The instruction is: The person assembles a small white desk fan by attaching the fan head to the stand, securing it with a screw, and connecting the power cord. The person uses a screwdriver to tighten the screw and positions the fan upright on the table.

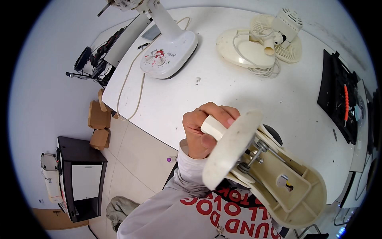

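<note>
My left hand [203, 131] is closed around a white block-shaped stub [214, 127] that sticks out of a round cream disc [230, 151]. The disc is joined by a metal rod [256, 153] to a cream plastic fan base [290, 187], held up close to the camera with its hollow ribbed underside showing. A grey-white sleeve [187, 171] covers the forearm. My right hand does not show; it may be behind the fan base.
On the white table [223, 91] stand a white fan base with column and cord [169, 51] and a dismantled cream fan [258, 44]. A black tray with tools [338, 95] lies at the right. Cardboard boxes [97, 119] and a black cabinet [81, 175] sit on the floor, left.
</note>
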`<state>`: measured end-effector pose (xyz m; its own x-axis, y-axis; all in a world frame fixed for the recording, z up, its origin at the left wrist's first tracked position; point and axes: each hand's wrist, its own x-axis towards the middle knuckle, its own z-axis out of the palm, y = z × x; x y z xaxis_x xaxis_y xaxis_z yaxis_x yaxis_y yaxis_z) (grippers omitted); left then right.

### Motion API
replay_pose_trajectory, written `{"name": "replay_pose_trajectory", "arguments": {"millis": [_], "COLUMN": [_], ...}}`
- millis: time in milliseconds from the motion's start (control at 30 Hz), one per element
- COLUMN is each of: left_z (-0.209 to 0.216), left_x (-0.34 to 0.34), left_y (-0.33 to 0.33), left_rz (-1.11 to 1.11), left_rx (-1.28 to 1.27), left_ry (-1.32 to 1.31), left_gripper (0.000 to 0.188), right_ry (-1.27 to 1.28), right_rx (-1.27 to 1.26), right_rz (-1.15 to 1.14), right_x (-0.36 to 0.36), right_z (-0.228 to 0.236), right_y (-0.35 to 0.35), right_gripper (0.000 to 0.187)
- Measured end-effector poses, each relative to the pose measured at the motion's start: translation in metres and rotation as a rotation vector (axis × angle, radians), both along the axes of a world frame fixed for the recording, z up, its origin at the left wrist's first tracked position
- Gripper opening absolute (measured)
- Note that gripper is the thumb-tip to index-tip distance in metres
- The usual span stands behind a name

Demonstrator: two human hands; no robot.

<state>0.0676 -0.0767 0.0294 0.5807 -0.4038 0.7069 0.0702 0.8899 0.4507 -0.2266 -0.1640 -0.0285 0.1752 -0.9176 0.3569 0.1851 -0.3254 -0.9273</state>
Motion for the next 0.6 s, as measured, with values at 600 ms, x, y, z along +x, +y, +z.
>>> {"name": "replay_pose_trajectory", "arguments": {"millis": [600], "left_z": [0.009], "left_x": [-0.001], "left_y": [0.001], "left_rz": [-0.036], "left_rx": [0.043], "left_ry": [-0.036], "left_gripper": [0.038], "right_ry": [0.213], "right_rx": [-0.089], "right_rz": [0.129], "right_x": [-0.014], "right_z": [0.028], "right_y": [-0.005], "right_gripper": [0.052]}}
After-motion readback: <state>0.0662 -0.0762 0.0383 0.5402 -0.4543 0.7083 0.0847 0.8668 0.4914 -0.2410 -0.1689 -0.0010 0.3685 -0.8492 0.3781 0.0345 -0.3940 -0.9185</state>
